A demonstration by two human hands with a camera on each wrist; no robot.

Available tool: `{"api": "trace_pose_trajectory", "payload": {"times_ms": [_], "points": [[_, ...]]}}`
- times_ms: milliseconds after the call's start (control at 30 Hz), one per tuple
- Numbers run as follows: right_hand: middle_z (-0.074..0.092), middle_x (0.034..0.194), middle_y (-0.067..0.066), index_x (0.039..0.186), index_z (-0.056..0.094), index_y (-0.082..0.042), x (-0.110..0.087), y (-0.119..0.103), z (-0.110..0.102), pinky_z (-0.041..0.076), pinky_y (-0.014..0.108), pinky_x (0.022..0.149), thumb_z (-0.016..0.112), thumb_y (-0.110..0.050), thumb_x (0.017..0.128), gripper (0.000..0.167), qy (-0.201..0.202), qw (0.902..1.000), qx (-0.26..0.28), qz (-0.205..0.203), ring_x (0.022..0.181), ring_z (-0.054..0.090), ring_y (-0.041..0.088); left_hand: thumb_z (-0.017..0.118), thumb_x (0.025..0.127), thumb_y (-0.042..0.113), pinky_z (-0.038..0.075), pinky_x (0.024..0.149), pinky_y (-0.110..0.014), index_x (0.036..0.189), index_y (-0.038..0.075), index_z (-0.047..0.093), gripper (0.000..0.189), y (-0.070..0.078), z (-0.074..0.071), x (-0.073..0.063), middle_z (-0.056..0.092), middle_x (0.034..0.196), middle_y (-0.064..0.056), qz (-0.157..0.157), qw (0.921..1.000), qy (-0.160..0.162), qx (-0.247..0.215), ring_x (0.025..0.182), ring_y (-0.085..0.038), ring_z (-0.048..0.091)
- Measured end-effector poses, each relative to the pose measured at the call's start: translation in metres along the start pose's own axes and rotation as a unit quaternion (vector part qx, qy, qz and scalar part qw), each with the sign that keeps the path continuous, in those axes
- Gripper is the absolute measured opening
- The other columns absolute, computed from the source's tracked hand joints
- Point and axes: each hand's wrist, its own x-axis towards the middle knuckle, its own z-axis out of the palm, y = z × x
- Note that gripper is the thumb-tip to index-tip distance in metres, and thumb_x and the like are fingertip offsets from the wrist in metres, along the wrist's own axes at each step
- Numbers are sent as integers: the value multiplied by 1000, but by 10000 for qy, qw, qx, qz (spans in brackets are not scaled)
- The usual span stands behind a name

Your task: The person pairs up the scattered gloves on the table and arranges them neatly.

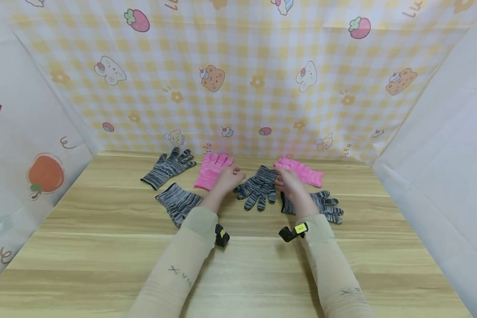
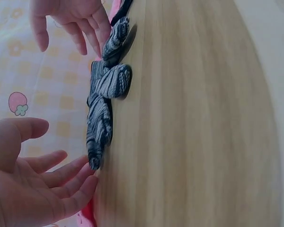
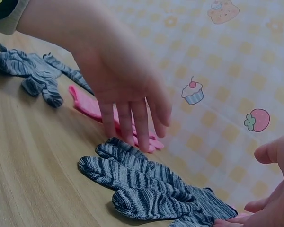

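Observation:
Near the back of the table, a grey-black striped knit glove lies with its fingers toward me and its cuff at the back. My left hand hovers on its left side, overlapping a pink glove in the head view. My right hand is at the glove's right edge, close to its cuff. In the left wrist view the left hand has its fingers spread loosely, and the right hand points its fingers downward. The right wrist view shows the striped glove lying between both hands, neither gripping it.
More striped gloves lie at the back left, below the left forearm and partly behind the right wrist. Another pink glove lies at the back right. A checked cloth hangs behind the wooden table.

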Motion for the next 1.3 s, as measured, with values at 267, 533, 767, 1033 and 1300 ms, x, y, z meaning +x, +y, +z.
{"api": "trace_pose_trajectory", "payload": {"times_ms": [267, 533, 767, 1033, 1300], "points": [[15, 152, 29, 151, 18, 0, 2, 1, 1, 31, 41, 108, 42, -25, 102, 60, 32, 9991, 404, 115, 135, 31, 38, 58, 91, 15, 48, 90, -40, 129, -6, 53, 44, 3, 9, 2, 60, 116, -21, -193, 9993, 267, -182, 107, -31, 57], [14, 154, 26, 151, 19, -2, 5, 1, 3, 33, 42, 107, 39, -22, 103, 56, -25, 9971, 748, 141, 134, 33, 38, 58, 91, 15, 45, 96, -39, 127, -4, 56, 41, 5, 15, 6, 60, 120, -18, -471, 9979, 339, -291, 111, -30, 56], [15, 153, 27, 151, 19, -2, 5, 3, 5, 36, 42, 105, 39, -22, 103, 56, -26, 9961, 864, 188, 134, 34, 37, 60, 87, 10, 48, 90, -38, 123, -4, 59, 38, 0, 18, 13, 61, 117, -18, -542, 9962, 467, -491, 107, -29, 57], [16, 152, 29, 151, 20, -3, 5, 8, 9, 38, 41, 104, 42, -23, 102, 57, 3, 9938, 1102, 153, 132, 36, 38, 66, 87, 4, 46, 94, -38, 126, -2, 58, 41, 3, 19, 6, 60, 121, -21, -632, 9926, 428, -941, 113, -31, 56], [20, 150, 31, 151, 20, -3, 3, 12, 11, 39, 41, 103, 39, -20, 103, 55, -62, 9935, 1129, 98, 131, 38, 39, 64, 85, -3, 48, 92, -39, 129, -3, 56, 45, 0, 19, 2, 58, 125, -22, -546, 9881, 328, -1402, 114, -32, 56]]}}
